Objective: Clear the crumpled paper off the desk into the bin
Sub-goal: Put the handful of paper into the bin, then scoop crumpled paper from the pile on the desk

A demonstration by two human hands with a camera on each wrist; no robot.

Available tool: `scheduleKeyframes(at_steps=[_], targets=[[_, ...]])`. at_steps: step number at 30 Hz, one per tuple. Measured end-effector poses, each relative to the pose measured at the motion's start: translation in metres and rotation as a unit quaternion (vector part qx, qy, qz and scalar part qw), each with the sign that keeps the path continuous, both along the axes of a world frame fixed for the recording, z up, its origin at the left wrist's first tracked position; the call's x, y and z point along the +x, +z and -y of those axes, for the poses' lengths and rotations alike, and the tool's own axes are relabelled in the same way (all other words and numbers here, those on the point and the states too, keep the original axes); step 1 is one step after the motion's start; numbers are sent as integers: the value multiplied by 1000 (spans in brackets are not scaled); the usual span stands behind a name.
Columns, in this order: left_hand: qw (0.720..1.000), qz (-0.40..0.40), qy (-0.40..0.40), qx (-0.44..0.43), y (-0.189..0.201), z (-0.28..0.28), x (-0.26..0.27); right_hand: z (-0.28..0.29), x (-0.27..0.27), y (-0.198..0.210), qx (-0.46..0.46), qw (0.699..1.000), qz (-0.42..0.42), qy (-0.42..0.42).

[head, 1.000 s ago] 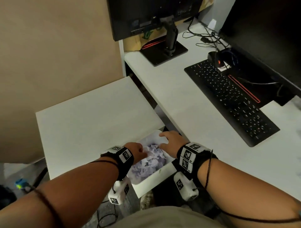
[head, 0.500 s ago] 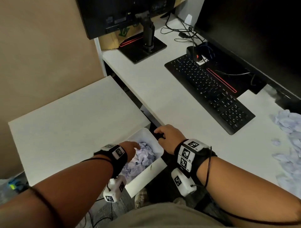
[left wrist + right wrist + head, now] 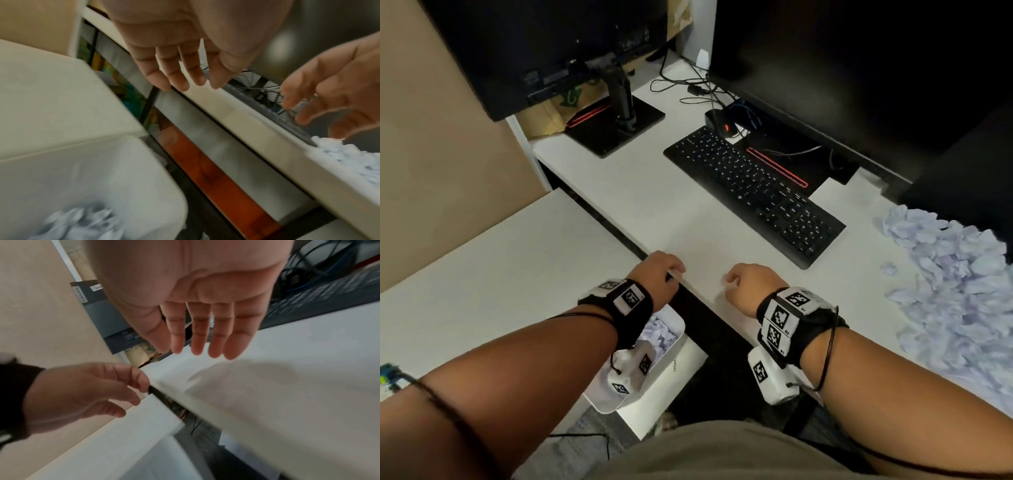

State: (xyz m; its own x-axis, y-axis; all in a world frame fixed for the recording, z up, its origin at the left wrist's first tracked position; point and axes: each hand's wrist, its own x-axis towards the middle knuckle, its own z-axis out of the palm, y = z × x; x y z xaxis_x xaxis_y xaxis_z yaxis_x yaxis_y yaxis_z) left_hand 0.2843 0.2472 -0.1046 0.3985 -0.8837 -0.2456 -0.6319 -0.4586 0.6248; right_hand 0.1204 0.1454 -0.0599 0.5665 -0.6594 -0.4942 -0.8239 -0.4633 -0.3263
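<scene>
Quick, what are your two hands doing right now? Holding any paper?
Left hand: open, holding nothing, above the bin.
Right hand: open, holding nothing, over the desk.

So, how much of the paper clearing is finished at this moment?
Partly done: the bin below the desk edge already holds some crumpled paper. In hand: nothing; the left hand and right hand are both empty. Left: the large paper pile on the desk, right of the keyboard.
</scene>
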Motion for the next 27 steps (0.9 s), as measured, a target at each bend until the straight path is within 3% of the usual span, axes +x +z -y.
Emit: scheduleKeyframes(at_steps=[5,15,23,27], targets=[[994,9,-112,-12,29,57,-54,43,-75,12,-49,988,-138,-48],[950,27,-309,22,46,123,-177,78,-239,33,-40,958,-253,-131],[921,45,-383,61,33,141,-243,54,-273,-3,-12,973,-173,-151],[912,48,-402,60,31,150,-266,52,-279,-10,-42,982,-67,-171]])
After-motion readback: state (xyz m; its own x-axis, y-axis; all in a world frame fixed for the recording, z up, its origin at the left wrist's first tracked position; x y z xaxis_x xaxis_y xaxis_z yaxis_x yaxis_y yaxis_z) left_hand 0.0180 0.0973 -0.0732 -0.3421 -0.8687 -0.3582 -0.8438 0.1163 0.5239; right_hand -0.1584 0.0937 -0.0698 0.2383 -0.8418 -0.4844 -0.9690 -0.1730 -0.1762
